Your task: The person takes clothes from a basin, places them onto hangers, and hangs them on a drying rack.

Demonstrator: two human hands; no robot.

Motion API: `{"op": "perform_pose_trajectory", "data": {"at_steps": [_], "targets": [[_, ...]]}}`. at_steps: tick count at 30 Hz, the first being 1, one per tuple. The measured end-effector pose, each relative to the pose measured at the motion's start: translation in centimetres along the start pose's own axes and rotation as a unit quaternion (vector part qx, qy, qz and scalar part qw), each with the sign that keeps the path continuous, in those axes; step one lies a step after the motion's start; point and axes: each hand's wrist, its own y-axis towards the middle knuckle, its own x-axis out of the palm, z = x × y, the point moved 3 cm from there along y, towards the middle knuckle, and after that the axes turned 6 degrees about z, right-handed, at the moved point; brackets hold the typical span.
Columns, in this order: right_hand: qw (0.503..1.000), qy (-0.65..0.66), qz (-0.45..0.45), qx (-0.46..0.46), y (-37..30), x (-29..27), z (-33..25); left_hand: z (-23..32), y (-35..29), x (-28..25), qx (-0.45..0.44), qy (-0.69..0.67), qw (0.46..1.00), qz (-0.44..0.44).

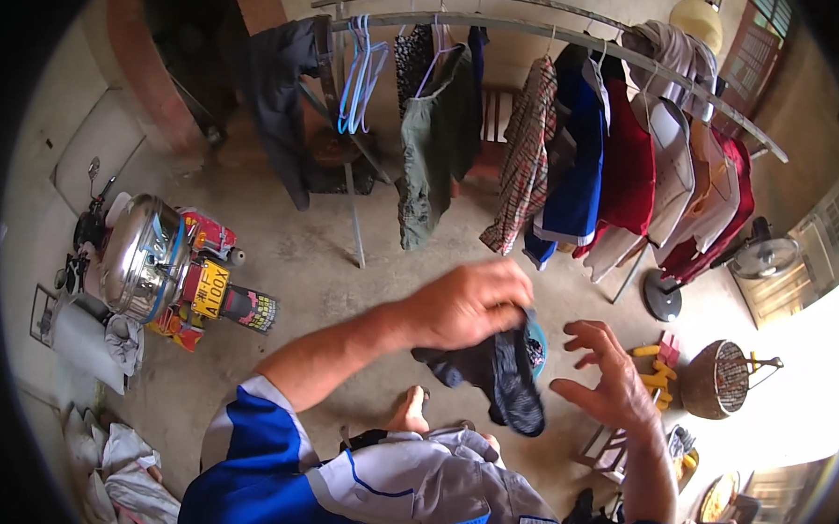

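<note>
My left hand is closed on the top of a dark, limp garment, which hangs from it in front of my body. What kind of garment it is, I cannot make out. To its right, my right hand is raised with fingers spread and curved, holding nothing and apart from the cloth. Partly hidden behind the garment is a light-blue basin on the floor, with something dark and patterned inside.
Ahead stands a metal clothes rack with shirts, trousers and blue hangers. At left is a motorbike. On the right are a standing fan, a woven basket and a small stool. White sacks lie lower left.
</note>
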Motion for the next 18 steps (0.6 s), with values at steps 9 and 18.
{"op": "perform_pose_trajectory", "data": {"at_steps": [9,18], "targets": [[0.992,0.102,0.012,0.073,3.2,4.1,-3.0,1.9,-1.7,0.9,-0.063,-0.013,0.998,-0.004],[0.98,0.152,0.1,0.081,5.9,3.3,-2.3,-5.6,-12.9,3.1,-0.312,-0.042,0.947,0.064]]}}
